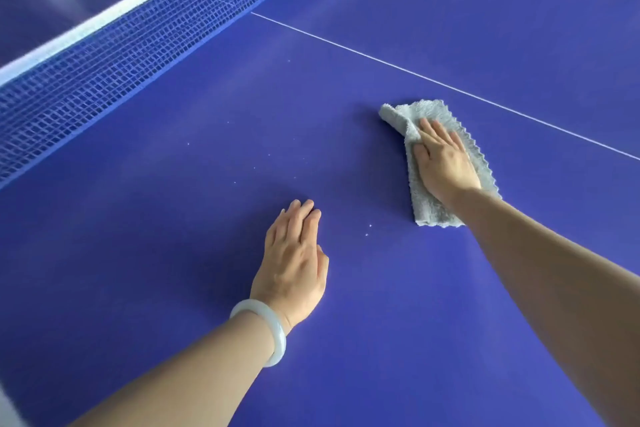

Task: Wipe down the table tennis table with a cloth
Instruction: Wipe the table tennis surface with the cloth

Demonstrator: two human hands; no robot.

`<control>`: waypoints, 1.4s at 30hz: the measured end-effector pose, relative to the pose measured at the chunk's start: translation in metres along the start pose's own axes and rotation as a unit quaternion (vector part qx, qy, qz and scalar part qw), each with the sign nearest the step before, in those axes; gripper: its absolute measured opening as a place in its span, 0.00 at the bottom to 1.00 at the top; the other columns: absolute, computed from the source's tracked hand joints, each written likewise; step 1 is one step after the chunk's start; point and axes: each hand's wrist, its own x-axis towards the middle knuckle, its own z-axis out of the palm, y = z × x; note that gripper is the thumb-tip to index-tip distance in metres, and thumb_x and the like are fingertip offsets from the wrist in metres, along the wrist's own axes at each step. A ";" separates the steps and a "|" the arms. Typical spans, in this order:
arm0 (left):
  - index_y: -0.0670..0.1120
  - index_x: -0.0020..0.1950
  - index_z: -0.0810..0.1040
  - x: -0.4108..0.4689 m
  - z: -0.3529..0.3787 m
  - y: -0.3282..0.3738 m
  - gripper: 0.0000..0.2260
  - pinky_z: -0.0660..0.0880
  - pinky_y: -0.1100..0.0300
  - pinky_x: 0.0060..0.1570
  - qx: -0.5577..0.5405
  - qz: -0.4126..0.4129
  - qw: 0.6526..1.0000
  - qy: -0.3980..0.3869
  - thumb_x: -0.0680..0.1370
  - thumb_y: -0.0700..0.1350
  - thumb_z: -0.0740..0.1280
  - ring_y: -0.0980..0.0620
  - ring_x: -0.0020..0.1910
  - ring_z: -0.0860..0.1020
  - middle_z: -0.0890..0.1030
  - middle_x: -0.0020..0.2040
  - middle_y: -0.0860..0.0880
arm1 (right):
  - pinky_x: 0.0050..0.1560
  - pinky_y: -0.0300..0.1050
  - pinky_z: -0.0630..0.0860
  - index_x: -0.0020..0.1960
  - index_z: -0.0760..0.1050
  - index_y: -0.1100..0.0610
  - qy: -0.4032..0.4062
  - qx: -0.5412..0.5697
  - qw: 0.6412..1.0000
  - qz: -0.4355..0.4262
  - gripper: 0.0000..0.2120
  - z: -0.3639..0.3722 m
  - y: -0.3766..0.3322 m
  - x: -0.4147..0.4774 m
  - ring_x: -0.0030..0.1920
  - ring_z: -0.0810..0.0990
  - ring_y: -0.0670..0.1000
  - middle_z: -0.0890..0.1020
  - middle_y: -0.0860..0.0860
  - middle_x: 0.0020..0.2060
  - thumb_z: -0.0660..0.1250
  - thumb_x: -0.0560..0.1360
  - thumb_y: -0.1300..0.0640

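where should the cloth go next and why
Probably a sweep toward the net: the right hand presses the grey cloth flat on the blue table, and small white specks lie on the surface between it and the left hand, which rests flat on the table.

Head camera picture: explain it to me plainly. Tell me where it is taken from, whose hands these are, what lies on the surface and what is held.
There is no machine here. A person wears one camera on the head, so you look forward and down at that person's own two bare arms. The surface is a blue table tennis table, with its net running across the upper left and a thin white line crossing the top. The right hand lies flat on a grey cloth, pressing it against the table. The left hand rests open on the bare table and holds nothing; a pale bracelet sits on that wrist. A few tiny white specks lie between the hands.
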 end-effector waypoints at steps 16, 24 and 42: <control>0.41 0.75 0.63 0.000 0.000 0.001 0.23 0.50 0.55 0.77 -0.040 -0.007 0.999 0.003 0.79 0.40 0.58 0.47 0.78 0.55 0.62 0.76 0.47 | 0.79 0.49 0.40 0.82 0.49 0.50 0.038 -0.071 0.991 0.111 0.26 0.022 -0.018 -0.096 0.80 0.44 0.50 0.49 0.48 0.81 0.46 0.84 0.50; 0.39 0.74 0.66 0.002 0.002 -0.001 0.23 0.55 0.50 0.75 -0.041 0.003 0.999 -0.004 0.78 0.38 0.59 0.44 0.77 0.59 0.64 0.75 0.45 | 0.79 0.50 0.46 0.80 0.56 0.50 -0.056 -0.078 0.978 -0.184 0.24 0.031 -0.028 -0.245 0.80 0.49 0.47 0.56 0.47 0.80 0.47 0.85 0.48; 0.39 0.71 0.68 0.001 0.000 0.004 0.22 0.62 0.46 0.72 0.033 0.003 0.999 -0.001 0.77 0.40 0.60 0.41 0.74 0.63 0.67 0.73 0.42 | 0.79 0.46 0.43 0.81 0.54 0.48 0.042 -0.058 0.994 0.079 0.23 -0.004 0.052 -0.248 0.80 0.46 0.43 0.54 0.45 0.80 0.45 0.86 0.48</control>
